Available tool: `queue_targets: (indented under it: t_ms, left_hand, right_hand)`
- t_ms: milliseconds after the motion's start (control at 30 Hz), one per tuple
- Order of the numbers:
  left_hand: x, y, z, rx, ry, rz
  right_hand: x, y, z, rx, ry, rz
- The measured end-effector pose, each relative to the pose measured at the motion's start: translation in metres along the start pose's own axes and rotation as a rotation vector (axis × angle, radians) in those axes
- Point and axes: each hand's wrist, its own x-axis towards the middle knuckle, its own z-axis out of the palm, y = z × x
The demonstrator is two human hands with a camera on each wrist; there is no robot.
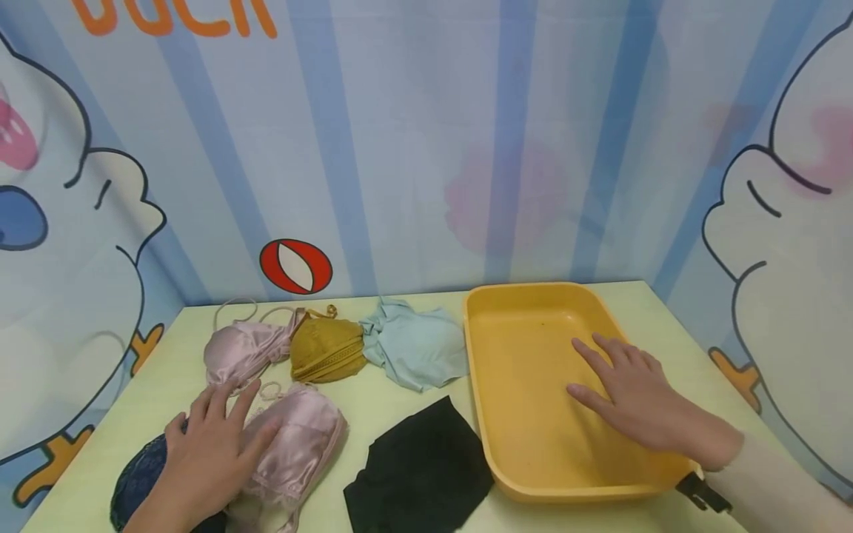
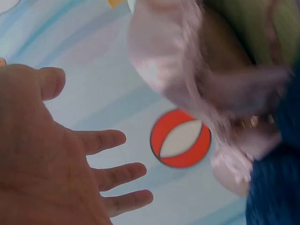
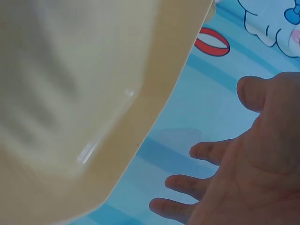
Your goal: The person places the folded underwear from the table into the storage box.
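Observation:
My left hand (image 1: 212,451) hovers over the clothes at the near left, fingers spread and holding nothing. Beneath and beside it lie a navy lace bra (image 1: 141,474), partly hidden by the hand, and a pink satin garment (image 1: 303,437). Behind them sit a pink satin bra (image 1: 243,352), a mustard bra (image 1: 326,349) and a pale blue folded garment (image 1: 418,344). A black folded cloth (image 1: 423,470) lies at the front middle. Over the yellow tray (image 1: 526,444), which holds nothing, my right hand (image 1: 629,400) is held with its fingers apart.
The pale table (image 1: 640,296) meets a printed cloth backdrop (image 1: 413,148) at the back and both sides. The tray takes up the right part of the table, its raised rim close to the pale blue garment and the black cloth.

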Motion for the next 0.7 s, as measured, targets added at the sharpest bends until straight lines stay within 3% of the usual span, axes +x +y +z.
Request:
queue_targets:
  t_ms: [233,500,700]
  left_hand:
    - [-0.001,-0.03,-0.009,-0.054,0.009,-0.03]
    - [0.0,-0.065,-0.015,-0.035,0.038,-0.08]
    - [0.002,-0.094,-0.014,-0.05,-0.02,-0.165]
  right_hand:
    - [0.0,0.021,-0.004,0.011,0.014,0.042]
    - [-0.002,0.045,-0.004,0.015,0.029,0.066]
    - [-0.003,0.058,-0.002,0.033,0.013,0.098]
